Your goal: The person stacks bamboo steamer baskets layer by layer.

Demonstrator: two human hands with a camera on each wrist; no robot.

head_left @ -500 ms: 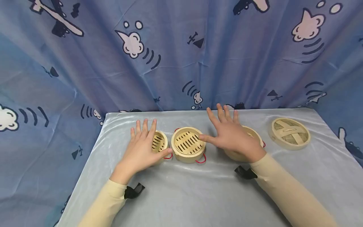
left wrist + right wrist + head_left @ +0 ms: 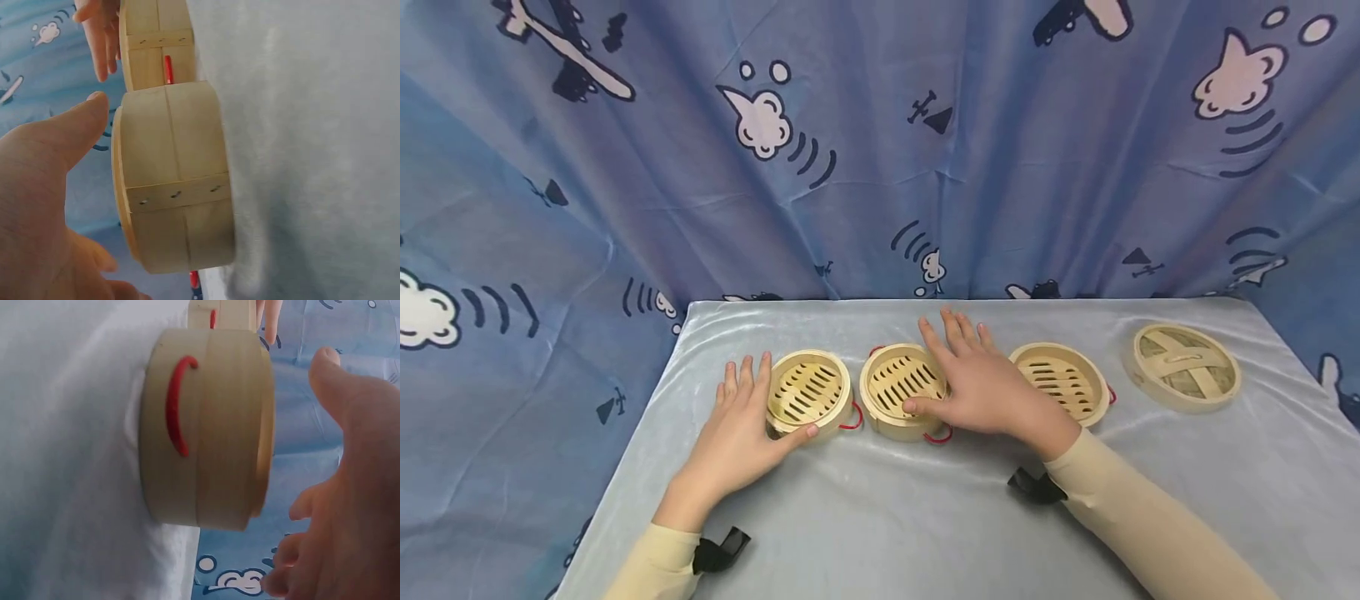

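At the left of the row sits a small bamboo steamer basket (image 2: 808, 392) with a slatted floor and a red side loop. My left hand (image 2: 733, 433) is at its left side, fingers straight and spread, the thumb by the near rim. In the left wrist view that thumb stands just off the pale wall of the basket (image 2: 172, 137). My right hand (image 2: 981, 387) hovers at the right of the middle steamer basket (image 2: 898, 387), palm down, its thumb overlapping the slats. The right wrist view shows these fingers apart from a basket (image 2: 228, 437) with a red loop.
A third steamer basket (image 2: 1060, 383) with a red loop lies right of my right hand. Farther right is a round woven bamboo lid (image 2: 1186, 367) with crossed strips. Grey cloth (image 2: 865, 517) covers the table, and a blue patterned curtain (image 2: 850, 208) hangs behind it.
My left hand has moved left and nearer to me, uncovering most of the left basket. The right hand has shifted left towards the middle basket, baring the third one. The baskets stay in place.
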